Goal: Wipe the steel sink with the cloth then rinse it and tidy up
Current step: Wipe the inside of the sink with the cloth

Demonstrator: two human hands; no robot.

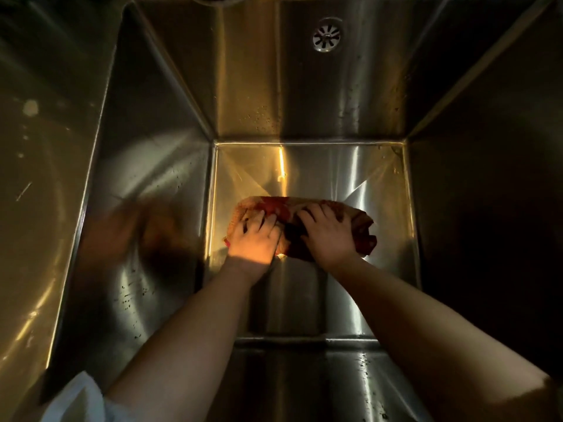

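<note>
Here, a deep steel sink (152, 184) is seen from directly above, with two bare forearms reaching down into it from the lower edge of the frame. The left hand (254, 239) is laid palm-down on the left part of a bunched reddish cloth (362, 229), fingers spread and slightly curled into the fabric. The right hand (327, 236) is pressed on the cloth's middle, fingers bent over it in a loose grip. The cloth is found on the sink floor, just below the centre of the frame, and is covered in part by both hands. A patch of warm yellow light is cast across the left wrist.

The sink walls are shown as brushed steel, streaked with reflections and dotted with dark specks and droplets. A round perforated overflow fitting (327, 35) is set in the far wall, in the upper middle of the frame. A flat steel ledge (33, 147) with pale spots is seen at the left edge. A scrap of white fabric (76, 400) is visible at the lower left corner. The right side is lost in shadow.
</note>
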